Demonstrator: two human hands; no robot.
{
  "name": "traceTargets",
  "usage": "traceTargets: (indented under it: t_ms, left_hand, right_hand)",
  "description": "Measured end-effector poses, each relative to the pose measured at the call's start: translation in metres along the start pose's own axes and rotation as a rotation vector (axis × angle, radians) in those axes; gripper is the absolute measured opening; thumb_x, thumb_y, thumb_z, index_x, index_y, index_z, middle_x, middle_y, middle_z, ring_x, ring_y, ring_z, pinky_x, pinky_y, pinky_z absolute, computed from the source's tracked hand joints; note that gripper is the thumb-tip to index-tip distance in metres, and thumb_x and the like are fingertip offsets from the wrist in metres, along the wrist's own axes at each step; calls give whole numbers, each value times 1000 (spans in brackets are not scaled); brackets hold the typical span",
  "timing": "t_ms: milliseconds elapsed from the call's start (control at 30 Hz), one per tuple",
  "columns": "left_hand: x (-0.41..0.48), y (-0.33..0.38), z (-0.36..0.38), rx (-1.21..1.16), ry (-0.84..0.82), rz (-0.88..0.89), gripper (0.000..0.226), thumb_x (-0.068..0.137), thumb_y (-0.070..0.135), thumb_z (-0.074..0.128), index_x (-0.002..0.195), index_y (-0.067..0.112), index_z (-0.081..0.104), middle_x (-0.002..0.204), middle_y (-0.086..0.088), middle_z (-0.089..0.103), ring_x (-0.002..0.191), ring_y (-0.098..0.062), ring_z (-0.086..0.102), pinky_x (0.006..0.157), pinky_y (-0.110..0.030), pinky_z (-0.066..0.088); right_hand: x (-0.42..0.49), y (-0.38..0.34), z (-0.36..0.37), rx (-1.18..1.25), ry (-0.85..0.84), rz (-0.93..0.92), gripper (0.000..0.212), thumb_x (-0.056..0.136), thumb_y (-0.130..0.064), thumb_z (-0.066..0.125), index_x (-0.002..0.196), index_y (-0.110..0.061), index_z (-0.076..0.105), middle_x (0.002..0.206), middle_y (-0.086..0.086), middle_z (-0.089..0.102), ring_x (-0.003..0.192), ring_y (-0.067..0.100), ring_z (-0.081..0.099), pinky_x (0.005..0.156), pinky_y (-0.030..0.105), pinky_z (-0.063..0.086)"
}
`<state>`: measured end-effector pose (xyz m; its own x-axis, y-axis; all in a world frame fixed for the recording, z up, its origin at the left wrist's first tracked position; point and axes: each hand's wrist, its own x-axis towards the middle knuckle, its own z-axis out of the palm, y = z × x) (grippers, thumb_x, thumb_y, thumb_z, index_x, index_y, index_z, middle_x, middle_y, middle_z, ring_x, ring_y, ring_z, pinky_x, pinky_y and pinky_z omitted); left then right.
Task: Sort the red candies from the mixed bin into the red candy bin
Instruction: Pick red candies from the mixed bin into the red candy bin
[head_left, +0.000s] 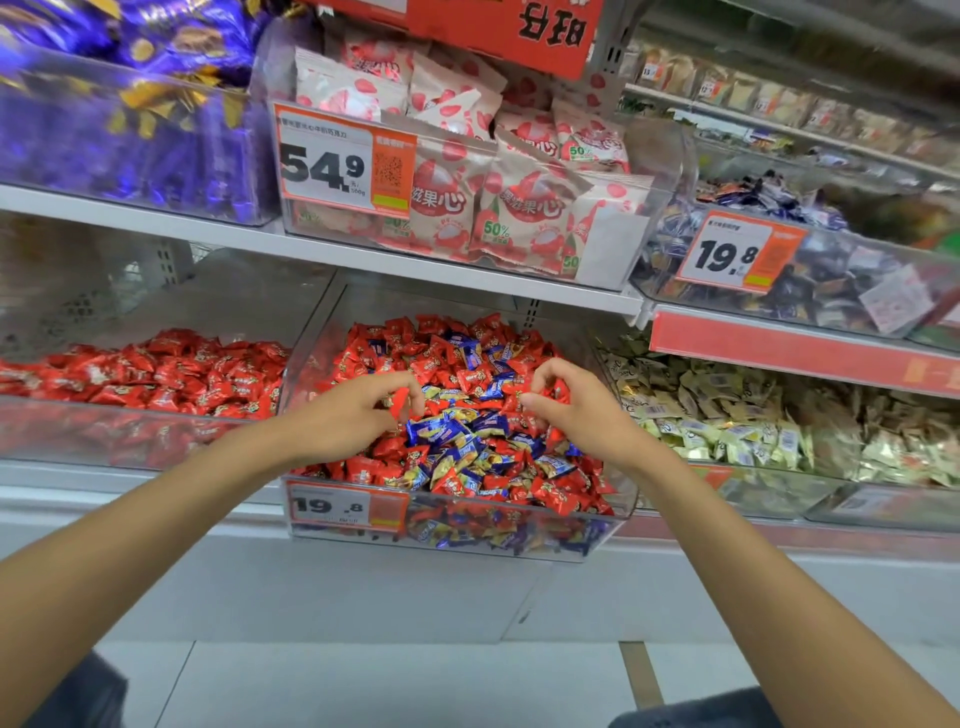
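White shop shelves (156, 221) carry clear bins above a pale tiled floor (363, 675). On the lower tier the red candy bin (78, 431) sits leftmost, just beside the mixed bin (311, 338) at centre, with pale wrapped sweets (727, 415) further right. The mixed heap is glossy red wrappers around blue-and-yellow ones (thickest in the middle). The left hand (358, 415) pinches one red candy (399, 405) just above that heap. The right hand (571, 405) curls over red pieces, and I cannot tell whether it grips any. A 19.8 price tag (332, 506) marks the mixed bin's front wall, and open space lies between the heap and the upper shelf.
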<state>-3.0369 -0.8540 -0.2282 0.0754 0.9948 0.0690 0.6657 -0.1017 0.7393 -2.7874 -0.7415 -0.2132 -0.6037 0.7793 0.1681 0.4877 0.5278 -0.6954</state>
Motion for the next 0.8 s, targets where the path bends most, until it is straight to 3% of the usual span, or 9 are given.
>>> traceTargets:
  t_ms: [67, 133, 200, 267, 333, 467, 567, 667, 800]
  left_hand:
    - [-3, 4, 6, 19, -48, -30, 24, 87, 7, 52, 85, 31, 57, 83, -20, 55, 61, -20, 41, 58, -33, 35]
    - [-3, 5, 6, 38, -29, -6, 10, 86, 19, 61, 81, 27, 58, 85, -8, 61, 63, -16, 46, 64, -30, 38]
    - [-3, 5, 2, 128, 16, 19, 12, 87, 34, 66, 81, 24, 61, 88, 7, 61, 80, -7, 52, 76, -31, 42]
    - [1, 0, 0, 197, 4, 13, 14, 84, 38, 68, 88, 25, 67, 99, 8, 62, 95, -9, 54, 86, -31, 43]
    - [6, -6, 4, 253, -19, -6, 16, 80, 40, 72, 93, 30, 70, 100, 13, 60, 98, -9, 52, 89, -33, 42]
    - [15, -11, 14, 415, -32, -36, 21, 76, 41, 75, 95, 33, 71, 88, 19, 49, 90, -10, 50, 78, -31, 44]
    - [17, -8, 16, 478, -35, -32, 20, 76, 38, 75, 94, 30, 73, 81, 23, 46, 79, -7, 48, 68, -27, 38]
    - [20, -8, 16, 467, -52, -40, 19, 76, 40, 76, 91, 28, 74, 79, 26, 44, 80, -5, 45, 70, -26, 38]
    - [21, -11, 15, 402, -62, -31, 16, 77, 38, 76, 86, 26, 70, 82, 27, 47, 82, -4, 46, 74, -27, 39]
  right_hand:
    - [-1, -1, 1, -27, -38, -28, 10, 95, -21, 58, 94, -12, 57, 82, -5, 61, 64, 8, 55, 60, 21, 49]
    - [-2, -4, 7, -87, -94, -71, 10, 96, -26, 56, 98, -19, 63, 93, -10, 63, 73, 7, 58, 69, 24, 51]
    - [-5, -13, 18, -60, -153, -77, 15, 93, -31, 60, 93, -19, 68, 90, -4, 65, 72, 10, 57, 67, 29, 50]
    - [-6, -23, 29, -35, -216, -98, 18, 88, -33, 67, 86, -16, 71, 86, 3, 66, 73, 17, 57, 68, 31, 48]
    - [-6, -28, 40, -57, -310, -105, 18, 83, -33, 73, 88, -17, 73, 87, -1, 66, 78, 11, 57, 72, 25, 46]
    - [-1, -26, 55, -190, -475, -112, 21, 81, -29, 76, 99, -19, 75, 88, -16, 63, 80, -4, 55, 73, 12, 41]
    - [0, -27, 54, -154, -470, -100, 15, 85, -27, 73, 92, -14, 74, 84, -12, 64, 76, -1, 56, 71, 16, 43]
    - [-3, -26, 42, -28, -398, -57, 15, 89, -24, 67, 87, -9, 69, 78, -6, 63, 63, -1, 55, 61, 14, 43]
    - [-7, -20, 24, 64, -288, 51, 21, 92, -27, 62, 92, -7, 62, 61, -1, 59, 50, 13, 54, 50, 32, 44]
